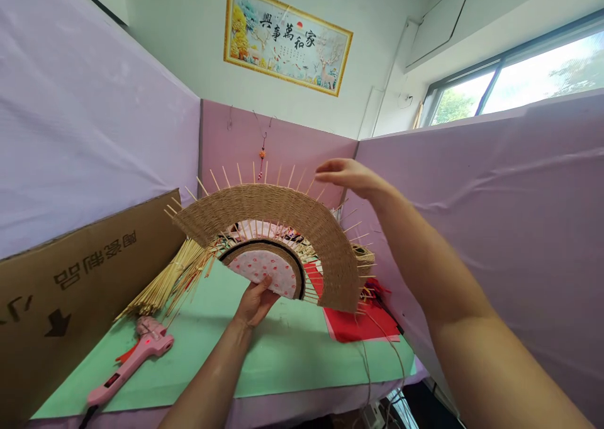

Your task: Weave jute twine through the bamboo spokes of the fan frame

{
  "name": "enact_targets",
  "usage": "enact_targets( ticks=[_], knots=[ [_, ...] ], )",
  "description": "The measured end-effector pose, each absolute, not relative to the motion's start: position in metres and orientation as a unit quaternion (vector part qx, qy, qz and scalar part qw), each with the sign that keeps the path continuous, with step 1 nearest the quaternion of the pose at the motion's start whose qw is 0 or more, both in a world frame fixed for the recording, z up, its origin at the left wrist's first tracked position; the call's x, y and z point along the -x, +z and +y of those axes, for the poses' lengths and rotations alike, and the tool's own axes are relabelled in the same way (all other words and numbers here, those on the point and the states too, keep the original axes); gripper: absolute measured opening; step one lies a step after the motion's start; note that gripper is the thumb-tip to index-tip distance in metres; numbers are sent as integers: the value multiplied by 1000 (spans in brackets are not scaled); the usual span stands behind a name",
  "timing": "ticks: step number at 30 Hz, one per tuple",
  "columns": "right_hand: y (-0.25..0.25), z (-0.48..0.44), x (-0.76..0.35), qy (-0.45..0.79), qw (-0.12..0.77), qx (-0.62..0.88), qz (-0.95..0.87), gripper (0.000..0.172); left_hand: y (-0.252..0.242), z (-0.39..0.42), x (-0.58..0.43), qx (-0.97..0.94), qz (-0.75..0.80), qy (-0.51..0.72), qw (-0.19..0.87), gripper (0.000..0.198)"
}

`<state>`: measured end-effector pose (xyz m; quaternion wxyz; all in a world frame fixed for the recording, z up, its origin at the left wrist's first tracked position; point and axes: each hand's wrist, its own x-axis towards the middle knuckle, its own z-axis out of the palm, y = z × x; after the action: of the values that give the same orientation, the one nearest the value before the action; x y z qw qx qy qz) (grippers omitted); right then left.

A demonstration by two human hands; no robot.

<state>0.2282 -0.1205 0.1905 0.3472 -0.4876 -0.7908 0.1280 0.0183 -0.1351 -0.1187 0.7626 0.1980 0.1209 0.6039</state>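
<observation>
My left hand (pixel 255 302) grips the lower middle of a half-round woven fan (pixel 287 218), holding it upright above the green table mat (pixel 283 353). The fan has a band of tan twine woven over thin bamboo ribs and a white dotted fabric centre (pixel 268 269) edged in black. Bare rib tips stick out around its rim. My right hand (pixel 346 175) is raised at the fan's upper right edge, fingers stretched out flat and pointing left, just above the rib tips. It holds nothing I can see. A loose twine strand (pixel 377 334) trails down from the fan's right side.
A pink glue gun (pixel 132 360) lies at the mat's front left. A bundle of bamboo sticks (pixel 165 281) rests behind it. Red paper (pixel 361 325) and a twine spool (pixel 361 251) sit at the right. Brown cardboard (pixel 80 278) leans left; pink partitions (pixel 495 202) enclose the desk.
</observation>
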Motion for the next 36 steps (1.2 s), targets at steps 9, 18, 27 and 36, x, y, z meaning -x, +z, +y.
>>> enact_targets(
  ticks=[9, 18, 27, 36],
  knots=[
    [166, -138, -264, 404, 223, 519, -719, 49, -112, -138, -10, -207, 147, 602, 757, 22],
    [138, -138, -291, 493, 197, 492, -690, 46, -111, -144, -3, -189, 137, 611, 756, 25],
    [118, -130, -276, 431, 282, 535, -670, 45, -110, -145, 1, -181, 135, 626, 746, 39],
    [124, -131, -271, 183, 175, 579, -775, 34, -107, -147, 4, -193, 153, 629, 738, 38]
  ],
)
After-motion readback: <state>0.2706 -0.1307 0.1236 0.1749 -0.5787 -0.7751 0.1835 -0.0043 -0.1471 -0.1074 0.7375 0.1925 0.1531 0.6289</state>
